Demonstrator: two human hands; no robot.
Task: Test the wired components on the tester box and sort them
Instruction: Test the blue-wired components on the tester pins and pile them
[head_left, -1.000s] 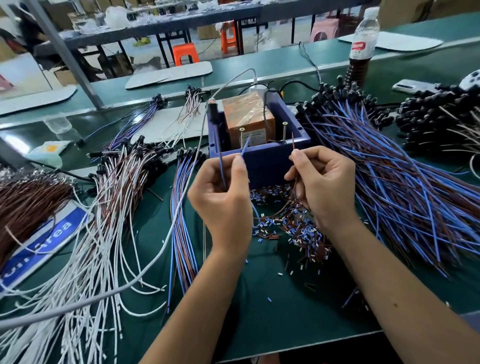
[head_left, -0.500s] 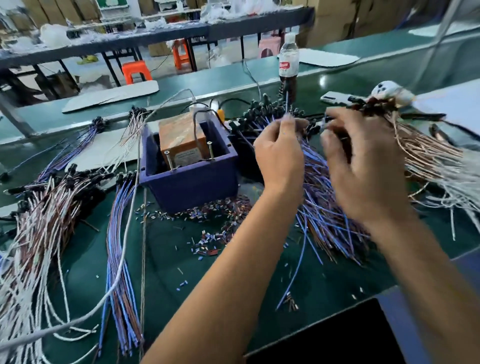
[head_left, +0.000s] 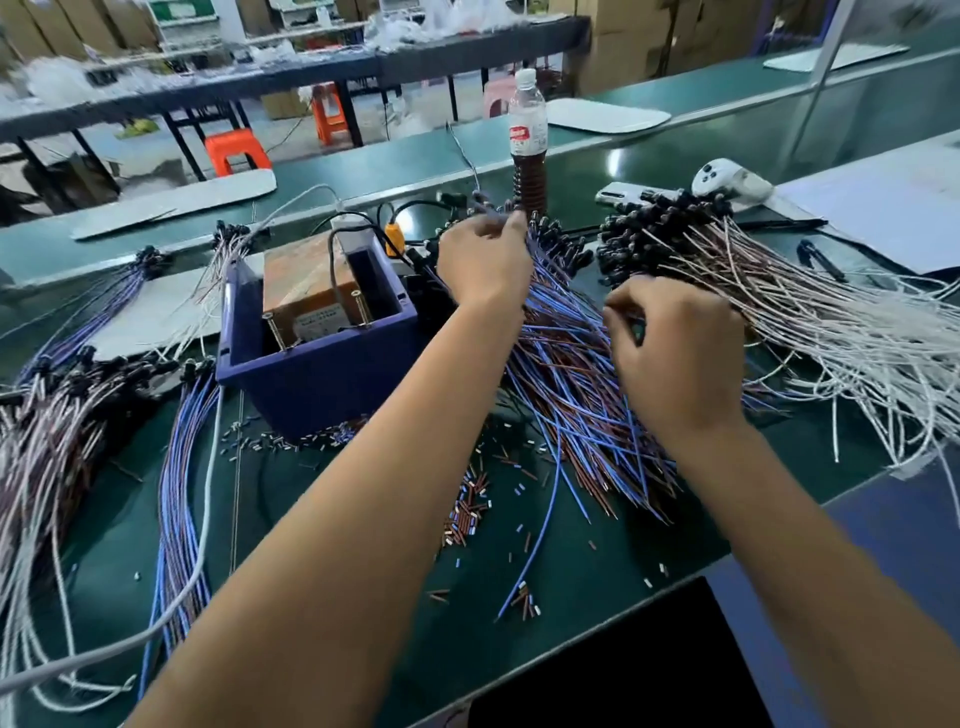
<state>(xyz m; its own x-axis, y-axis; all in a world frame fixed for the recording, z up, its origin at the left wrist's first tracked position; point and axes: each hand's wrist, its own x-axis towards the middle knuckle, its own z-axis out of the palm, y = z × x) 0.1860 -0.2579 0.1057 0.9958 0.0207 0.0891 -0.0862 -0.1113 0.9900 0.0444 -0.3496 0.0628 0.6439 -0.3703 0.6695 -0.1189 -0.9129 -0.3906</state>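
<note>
Both hands shifted from the front of the tester box to the blue-and-brown wire pile on its right. Step in hand: fetching the next component, left hand pinching black-capped wire heads at the pile's far end, right hand curled over the strands, grip hidden. Next: lifting one component free, then bringing its stripped leads leftward onto the box's two upright screw contacts.

We saw a bottle of dark liquid standing upright on the green bench, a phone lying near it, and orange stools beyond.
</note>
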